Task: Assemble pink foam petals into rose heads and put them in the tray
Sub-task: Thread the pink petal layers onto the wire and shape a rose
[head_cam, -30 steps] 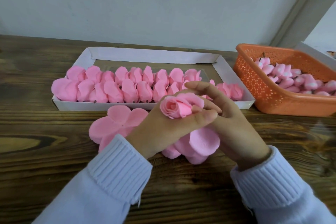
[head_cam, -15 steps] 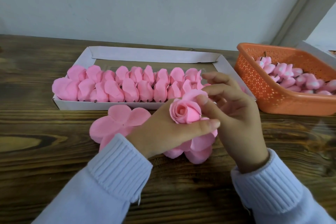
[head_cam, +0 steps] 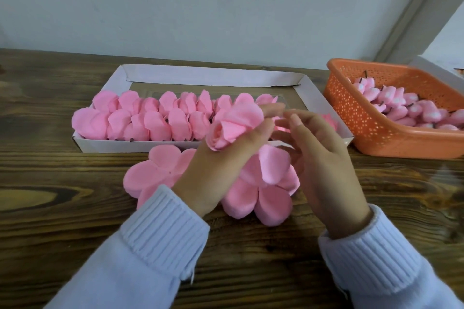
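Note:
My left hand [head_cam: 226, 158] grips a pink foam rose head [head_cam: 233, 125] just in front of the white cardboard tray [head_cam: 213, 75]. The bud points up and to the left, and loose outer petals [head_cam: 263, 190] hang below my palm. My right hand [head_cam: 324, 158] hovers beside the rose with fingers loosely spread, holding nothing. Several finished rose heads [head_cam: 150, 118] lie in rows along the tray's near side. A flat flower-shaped petal piece [head_cam: 155, 173] lies on the table to the left of my left wrist.
An orange perforated basket [head_cam: 356, 118] with several pink buds [head_cam: 401, 105] on dark stems stands at the right, close to the tray. The far half of the tray shows bare bottom. The dark wooden table [head_cam: 50, 195] ends at a pale wall.
My right hand has let go of the petal it was pressing round the bud and drawn back to the right. My left hand has tipped the rose to the left and raised it toward the tray.

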The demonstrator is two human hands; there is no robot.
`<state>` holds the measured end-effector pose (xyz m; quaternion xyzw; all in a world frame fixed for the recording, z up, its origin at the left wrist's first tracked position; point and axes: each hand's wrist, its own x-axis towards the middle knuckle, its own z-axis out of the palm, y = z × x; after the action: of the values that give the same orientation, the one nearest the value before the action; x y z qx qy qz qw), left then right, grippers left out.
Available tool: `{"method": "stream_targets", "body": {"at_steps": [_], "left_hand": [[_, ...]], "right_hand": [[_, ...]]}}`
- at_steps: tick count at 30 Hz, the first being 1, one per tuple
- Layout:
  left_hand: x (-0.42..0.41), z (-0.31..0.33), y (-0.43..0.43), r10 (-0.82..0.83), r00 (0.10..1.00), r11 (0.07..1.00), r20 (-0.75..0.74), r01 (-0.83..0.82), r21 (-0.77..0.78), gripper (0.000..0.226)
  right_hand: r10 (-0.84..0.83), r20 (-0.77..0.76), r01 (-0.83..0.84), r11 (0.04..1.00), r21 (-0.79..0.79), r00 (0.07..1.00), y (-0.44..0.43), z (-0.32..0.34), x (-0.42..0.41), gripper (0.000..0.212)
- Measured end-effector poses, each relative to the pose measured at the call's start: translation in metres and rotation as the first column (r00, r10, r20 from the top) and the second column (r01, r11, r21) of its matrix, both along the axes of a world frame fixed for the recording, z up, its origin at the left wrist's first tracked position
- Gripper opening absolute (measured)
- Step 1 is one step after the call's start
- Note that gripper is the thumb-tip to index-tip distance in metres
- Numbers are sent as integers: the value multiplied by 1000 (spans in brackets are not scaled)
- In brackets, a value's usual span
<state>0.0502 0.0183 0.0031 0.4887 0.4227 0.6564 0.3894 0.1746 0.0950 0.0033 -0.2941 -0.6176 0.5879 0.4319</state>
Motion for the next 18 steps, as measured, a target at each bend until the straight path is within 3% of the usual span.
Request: {"method": "stream_targets", "body": {"at_steps": [5, 9, 11, 13, 15, 18], "left_hand": [[-2, 0, 1, -21, 989, 1000, 144, 17, 25, 63], [0, 4, 0, -46, 986, 999, 162, 41, 35, 78], [1, 2, 1, -31, 988, 999, 150, 25, 39, 72], [2, 0, 2, 4, 990, 1000, 141, -7, 22, 50], [4, -1, 3, 47, 987, 999, 155, -44, -22, 34], [5, -3, 3, 72, 986, 997, 150, -66, -45, 31]], "right_hand": [[144, 61, -130, 973, -193, 988, -4, 0, -1, 21], [264, -98, -281, 896, -344, 960, -3, 2, 1, 28], [283, -144, -316, 879, -358, 948, -2, 2, 2, 26], [274, -149, -309, 891, -332, 950, -3, 1, 2, 25], [214, -120, -239, 933, -270, 969, -4, -1, 1, 28], [94, -76, -102, 990, -97, 993, -6, -2, 0, 7]]}}
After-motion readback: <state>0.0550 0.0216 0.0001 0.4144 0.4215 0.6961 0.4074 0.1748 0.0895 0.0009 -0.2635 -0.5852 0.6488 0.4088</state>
